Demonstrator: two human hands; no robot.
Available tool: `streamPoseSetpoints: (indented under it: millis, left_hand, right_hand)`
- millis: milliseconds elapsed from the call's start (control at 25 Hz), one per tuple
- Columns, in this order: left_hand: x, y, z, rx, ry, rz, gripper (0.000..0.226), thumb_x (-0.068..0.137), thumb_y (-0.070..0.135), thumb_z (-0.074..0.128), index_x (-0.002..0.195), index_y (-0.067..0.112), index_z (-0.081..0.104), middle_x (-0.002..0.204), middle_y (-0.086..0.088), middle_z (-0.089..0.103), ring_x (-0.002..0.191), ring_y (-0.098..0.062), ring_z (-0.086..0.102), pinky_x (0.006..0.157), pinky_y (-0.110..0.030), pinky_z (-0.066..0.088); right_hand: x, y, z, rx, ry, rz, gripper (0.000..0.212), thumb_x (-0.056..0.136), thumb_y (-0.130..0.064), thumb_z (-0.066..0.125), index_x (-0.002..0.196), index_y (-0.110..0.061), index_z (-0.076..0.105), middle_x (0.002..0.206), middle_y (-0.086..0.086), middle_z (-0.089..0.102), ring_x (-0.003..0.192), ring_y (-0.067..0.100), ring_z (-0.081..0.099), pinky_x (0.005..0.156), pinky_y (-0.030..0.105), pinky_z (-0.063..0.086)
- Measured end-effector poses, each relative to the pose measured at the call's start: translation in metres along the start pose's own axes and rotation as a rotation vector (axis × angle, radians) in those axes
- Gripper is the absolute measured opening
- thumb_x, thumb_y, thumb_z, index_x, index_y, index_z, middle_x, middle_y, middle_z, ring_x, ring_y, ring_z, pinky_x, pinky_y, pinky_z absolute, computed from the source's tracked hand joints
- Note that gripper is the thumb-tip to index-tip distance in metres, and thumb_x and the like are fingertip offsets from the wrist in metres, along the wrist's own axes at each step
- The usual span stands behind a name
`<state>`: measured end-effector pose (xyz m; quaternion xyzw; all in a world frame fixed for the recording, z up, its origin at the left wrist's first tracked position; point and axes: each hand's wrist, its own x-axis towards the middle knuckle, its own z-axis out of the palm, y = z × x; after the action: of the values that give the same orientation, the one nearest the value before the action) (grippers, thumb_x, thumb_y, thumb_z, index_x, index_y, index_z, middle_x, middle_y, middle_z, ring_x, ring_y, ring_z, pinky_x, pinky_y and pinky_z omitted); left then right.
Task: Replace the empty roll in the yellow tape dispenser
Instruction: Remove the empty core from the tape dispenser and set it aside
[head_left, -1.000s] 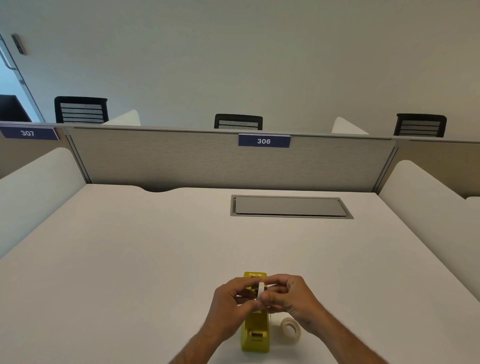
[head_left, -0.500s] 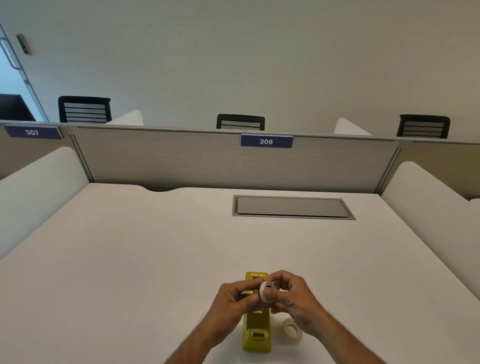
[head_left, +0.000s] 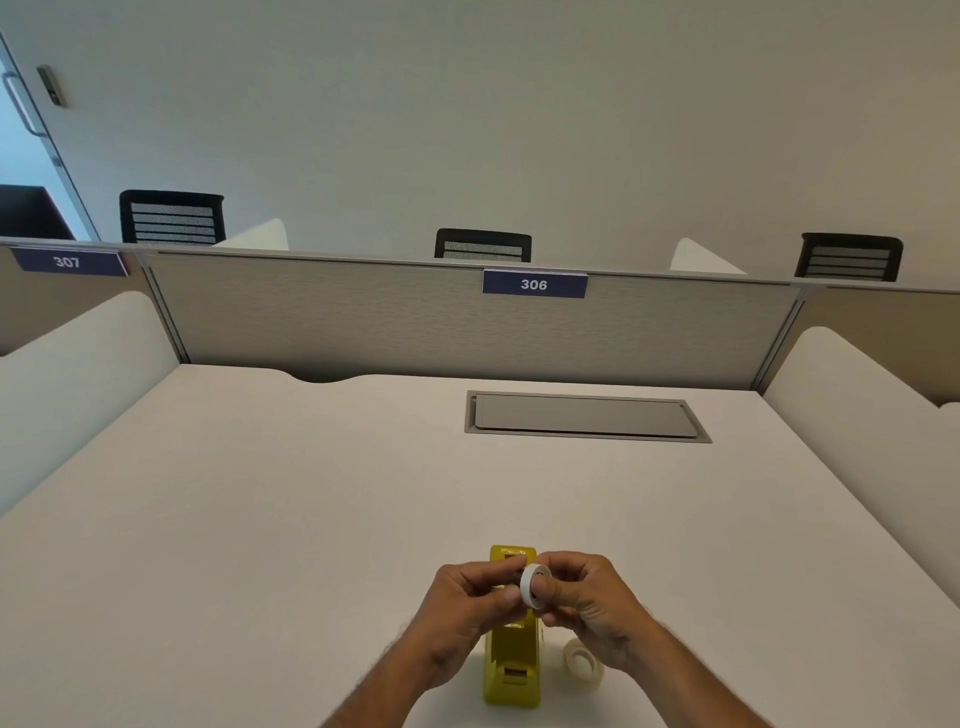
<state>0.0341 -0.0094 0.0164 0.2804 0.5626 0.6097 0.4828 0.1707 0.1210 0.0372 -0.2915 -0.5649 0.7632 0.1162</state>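
Both hands, left (head_left: 467, 603) and right (head_left: 587, 597), pinch the white ring (head_left: 534, 586) above the yellow dispenser (head_left: 511, 660)

My white desk (head_left: 260, 519) is filling the lower frame, carrying the yellow tape dispenser (head_left: 511, 660) at bottom centre and a clear tape roll (head_left: 582, 665) just right of it.

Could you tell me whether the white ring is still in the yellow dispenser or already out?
Out. Both hands hold the white ring above the yellow dispenser, clear of its cradle.
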Motion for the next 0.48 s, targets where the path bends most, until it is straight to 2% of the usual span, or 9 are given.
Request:
streamPoseSetpoints:
  millis: [160,320,400,480]
  left_hand:
    - [0.003,0.001,0.0,0.101,0.076,0.046,0.03,0.083,0.0,0.073,0.105,0.02,0.078,0.103,-0.006,0.079,0.096,-0.03,0.073,0.083,-0.037,0.062]
    - [0.006,-0.001,0.0,0.076,0.18,0.062,0.03,0.082,-0.004,0.072,0.105,0.015,0.077,0.099,-0.008,0.08,0.092,-0.029,0.075,0.082,-0.038,0.062]
    - [0.008,-0.002,-0.002,0.073,0.214,0.052,0.03,0.082,-0.003,0.073,0.107,0.013,0.076,0.098,-0.007,0.08,0.091,-0.028,0.075,0.082,-0.038,0.062]
    - [0.008,-0.002,-0.002,0.084,0.218,0.05,0.03,0.081,-0.002,0.075,0.106,0.014,0.076,0.098,-0.005,0.08,0.091,-0.026,0.076,0.08,-0.036,0.062]
  right_hand:
    - [0.002,0.002,-0.005,-0.014,0.045,0.004,0.025,0.072,-0.013,0.082,0.09,0.001,0.075,0.075,0.015,0.069,0.065,0.022,0.062,0.056,0.029,0.054]
    - [0.007,0.005,-0.015,0.056,0.218,-0.005,0.02,0.075,-0.013,0.079,0.091,-0.001,0.077,0.077,0.012,0.071,0.067,0.022,0.062,0.06,0.028,0.057]
    - [0.01,0.009,-0.027,-0.009,0.333,0.014,0.017,0.077,-0.011,0.08,0.091,-0.003,0.078,0.077,0.012,0.073,0.064,0.021,0.065,0.063,0.032,0.06]
    - [0.012,0.015,-0.039,-0.18,0.43,0.052,0.01,0.077,-0.008,0.082,0.087,-0.005,0.079,0.075,0.013,0.076,0.059,0.025,0.069,0.066,0.037,0.064]
